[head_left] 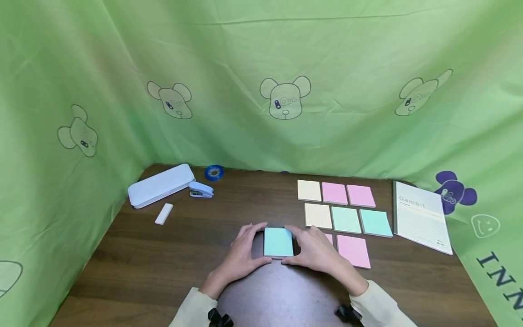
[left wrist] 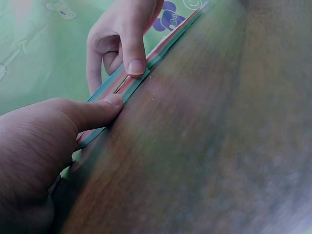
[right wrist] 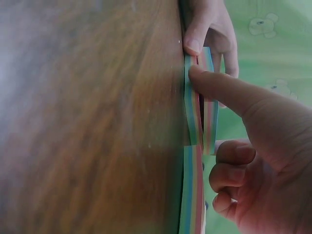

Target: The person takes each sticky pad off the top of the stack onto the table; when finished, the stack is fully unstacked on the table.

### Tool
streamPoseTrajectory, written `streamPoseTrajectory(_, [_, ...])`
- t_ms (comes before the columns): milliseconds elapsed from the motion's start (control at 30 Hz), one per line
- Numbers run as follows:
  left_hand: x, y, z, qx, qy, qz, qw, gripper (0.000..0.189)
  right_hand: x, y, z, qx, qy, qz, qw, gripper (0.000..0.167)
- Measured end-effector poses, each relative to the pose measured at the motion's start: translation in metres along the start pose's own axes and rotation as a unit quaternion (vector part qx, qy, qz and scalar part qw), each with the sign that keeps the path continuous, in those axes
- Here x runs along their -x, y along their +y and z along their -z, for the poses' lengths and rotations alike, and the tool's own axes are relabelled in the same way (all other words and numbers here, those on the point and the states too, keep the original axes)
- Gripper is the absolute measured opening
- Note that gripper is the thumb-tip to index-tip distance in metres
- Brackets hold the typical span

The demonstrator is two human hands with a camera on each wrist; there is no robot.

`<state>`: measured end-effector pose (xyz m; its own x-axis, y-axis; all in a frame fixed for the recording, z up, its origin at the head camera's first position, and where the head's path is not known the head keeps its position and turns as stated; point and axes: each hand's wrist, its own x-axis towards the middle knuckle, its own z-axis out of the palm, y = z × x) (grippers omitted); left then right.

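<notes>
A stack of sticky note pads [head_left: 278,242] with a light blue top sheet lies on the table at the middle. My left hand [head_left: 242,252] holds its left side, the thumb at the near edge and fingers at the far corner. On the other side my right hand [head_left: 316,250] grips it the same way. Striped edges of blue, pink, yellow and green paper show in the right wrist view, where a thin dark gap splits the stack [right wrist: 208,122] into two layers. In the left wrist view both thumbs press the stack's near edge [left wrist: 127,87].
To the right lie rows of square note pads in cream, pink [head_left: 353,251] and mint [head_left: 346,220], one pink pad partly hidden by my right hand. Beyond them is a notebook [head_left: 422,218]. At the back left are a pale case [head_left: 161,185], stapler [head_left: 201,190], blue tape roll [head_left: 214,172] and white eraser-like block [head_left: 164,214].
</notes>
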<state>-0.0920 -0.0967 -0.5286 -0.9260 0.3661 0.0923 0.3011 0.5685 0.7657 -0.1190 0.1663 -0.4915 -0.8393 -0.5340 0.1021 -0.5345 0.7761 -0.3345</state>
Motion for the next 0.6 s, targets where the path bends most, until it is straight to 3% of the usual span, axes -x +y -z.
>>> streamPoseTrajectory(300, [-0.001, 0.000, -0.001, -0.002, 0.009, -0.012, 0.9999, 0.093, 0.000, 0.001, 0.007, -0.018, 0.016, -0.004, 0.9997, 0.086])
streamPoseTrajectory(600, [0.000, 0.000, -0.001, 0.004, 0.010, -0.016, 0.9998, 0.082, -0.009, 0.011, 0.039, -0.054, 0.016, -0.044, 0.9974, 0.090])
